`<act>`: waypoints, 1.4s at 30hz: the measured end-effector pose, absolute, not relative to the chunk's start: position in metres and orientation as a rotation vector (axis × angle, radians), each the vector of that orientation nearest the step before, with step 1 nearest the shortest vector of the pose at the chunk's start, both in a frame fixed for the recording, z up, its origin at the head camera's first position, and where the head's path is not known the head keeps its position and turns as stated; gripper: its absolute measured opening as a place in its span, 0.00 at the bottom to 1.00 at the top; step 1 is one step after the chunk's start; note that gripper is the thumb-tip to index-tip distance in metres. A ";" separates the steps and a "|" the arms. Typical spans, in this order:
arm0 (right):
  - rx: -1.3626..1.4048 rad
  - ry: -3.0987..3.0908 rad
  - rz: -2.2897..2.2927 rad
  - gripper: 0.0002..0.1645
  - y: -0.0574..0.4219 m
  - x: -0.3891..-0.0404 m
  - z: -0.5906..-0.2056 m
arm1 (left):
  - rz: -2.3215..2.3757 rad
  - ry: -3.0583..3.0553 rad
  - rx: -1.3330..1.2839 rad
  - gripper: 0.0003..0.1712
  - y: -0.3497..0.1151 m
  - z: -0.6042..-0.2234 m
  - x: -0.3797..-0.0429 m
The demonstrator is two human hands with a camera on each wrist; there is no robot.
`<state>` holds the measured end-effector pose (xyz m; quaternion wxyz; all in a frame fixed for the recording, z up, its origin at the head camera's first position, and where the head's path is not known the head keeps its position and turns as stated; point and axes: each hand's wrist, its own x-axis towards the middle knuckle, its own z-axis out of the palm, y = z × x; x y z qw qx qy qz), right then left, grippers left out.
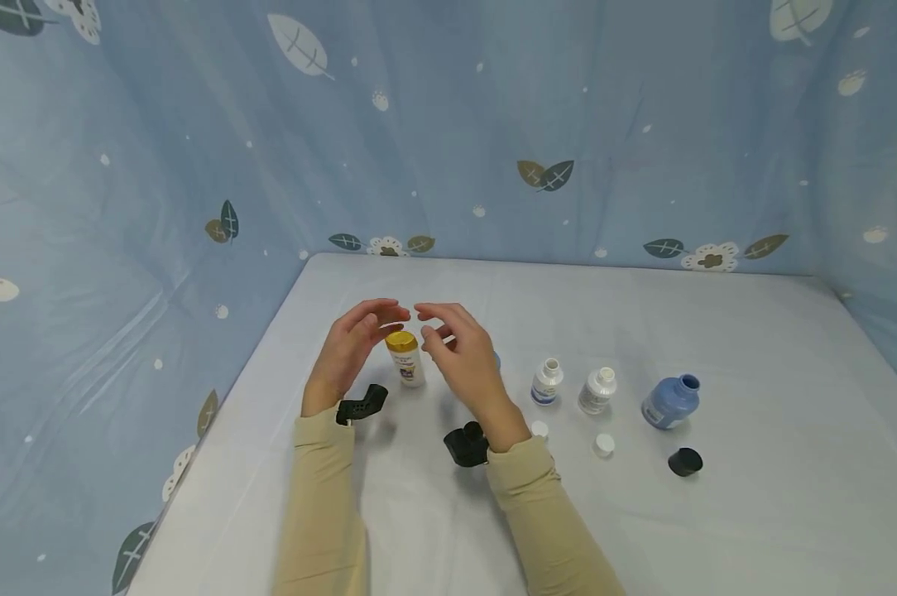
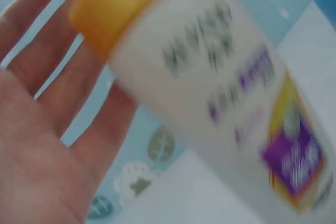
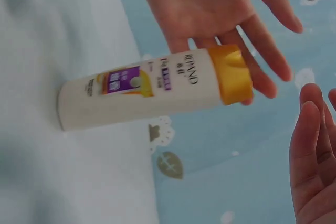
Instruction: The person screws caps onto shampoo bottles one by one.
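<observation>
A white bottle with a yellow cap (image 1: 406, 360) stands upright on the table between the two hands. My left hand (image 1: 349, 352) is beside its cap, fingers extended. In the left wrist view the fingers of the left hand (image 2: 58, 98) are spread behind the bottle (image 2: 210, 87); whether they touch it I cannot tell. To the bottle's right, apart from it, is my right hand (image 1: 459, 356), slightly bent and holding nothing. The right wrist view shows the bottle (image 3: 142, 90), the left hand (image 3: 210, 14) behind it and the right hand (image 3: 315, 161) past its cap.
To the right stand two small white bottles, one uncapped (image 1: 547, 382) and another (image 1: 597, 390), then an open blue bottle (image 1: 670, 402). Before them lie white caps (image 1: 604, 445) and a black cap (image 1: 685, 462). Something blue (image 1: 497, 361) is mostly hidden behind the right hand.
</observation>
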<state>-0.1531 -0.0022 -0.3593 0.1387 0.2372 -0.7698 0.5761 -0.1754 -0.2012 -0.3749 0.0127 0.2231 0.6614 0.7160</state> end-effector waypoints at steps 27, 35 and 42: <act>0.868 -2.552 1.533 0.14 0.073 -0.142 -0.359 | 2.129 2.160 0.803 0.15 -0.122 -0.317 -0.147; 0.991 -2.729 1.580 0.15 0.095 -0.138 -0.366 | 1.948 2.161 0.829 0.18 -0.097 -0.319 -0.145; 1.160 -2.920 1.443 0.18 0.091 -0.136 -0.376 | 1.658 2.254 0.776 0.27 -0.092 -0.341 -0.155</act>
